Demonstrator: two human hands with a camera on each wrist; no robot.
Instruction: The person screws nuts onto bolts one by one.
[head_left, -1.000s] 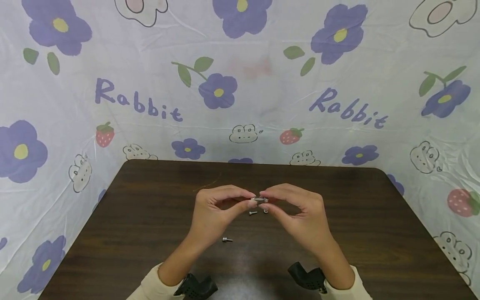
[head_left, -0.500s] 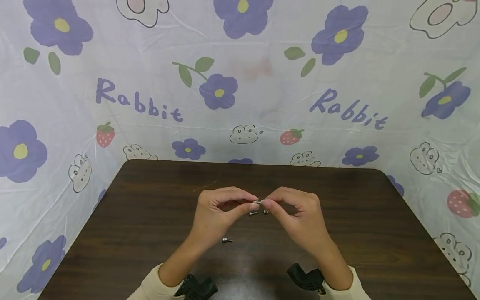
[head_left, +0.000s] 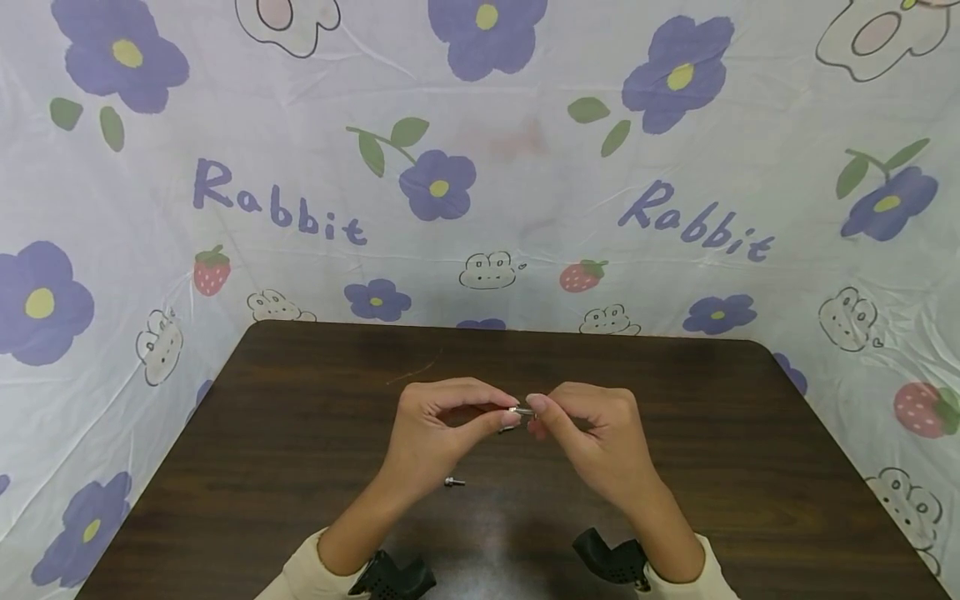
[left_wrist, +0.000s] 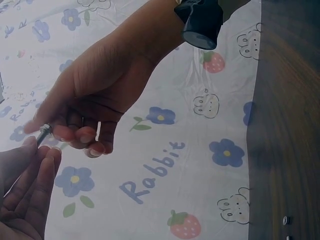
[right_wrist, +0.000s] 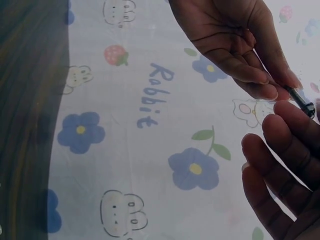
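Note:
A small silver bolt (head_left: pixel 522 411) is held level between both hands above the table. My left hand (head_left: pixel 435 425) pinches its shank between thumb and forefinger. At the other end, the thumb and fingers of my right hand (head_left: pixel 607 433) close around the wider part. In the left wrist view the threaded shank of the bolt (left_wrist: pixel 42 136) shows, with a wider nut-like collar near the right fingertips. The right wrist view shows the collar end of the bolt (right_wrist: pixel 306 106) just above the right forefinger. Fingers partly cover both ends.
Another bolt (head_left: pixel 454 482) lies on the dark wooden table (head_left: pixel 300 467), nearer the person. A small screw (head_left: pixel 508 428) lies partly hidden behind the left fingertips. A small metal piece (left_wrist: pixel 286 220) shows on the table in the left wrist view. A patterned cloth (head_left: pixel 525 192) surrounds the table.
My right fingers shift their grip on the bolt's end, the thumb coming over it. Both hands sink slightly in view. The small piece on the table is now covered by the right hand.

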